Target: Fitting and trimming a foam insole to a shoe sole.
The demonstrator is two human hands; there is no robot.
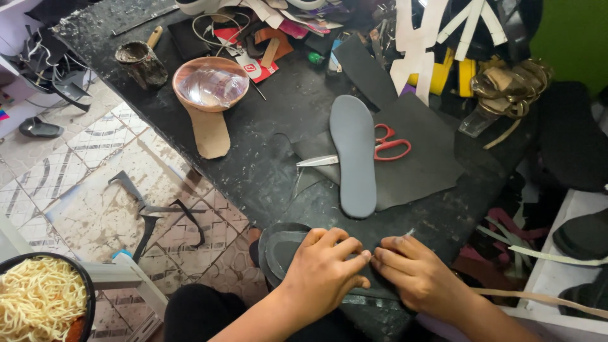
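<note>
My left hand [325, 269] presses flat on a dark grey shoe sole [282, 247] lying at the near edge of the black worktable [272, 120]. My right hand [415, 272] sits beside it, fingertips touching the left ones, with a thin pale tip of some small tool [410, 233] poking out above the fingers. What the tool is cannot be made out. A second grey insole [354, 155] lies farther back on a sheet of dark material [424, 158]. Red-handled scissors [373, 151] rest partly under that insole.
A brown bowl holding a clear bag [211, 85], a tan sole-shaped cutout [209, 130] and a dirty glue pot with brush [140, 60] stand at the table's far left. Scraps and white strips [418, 44] crowd the back. A bowl of noodles [39, 297] sits low left, above tiled floor [95, 190].
</note>
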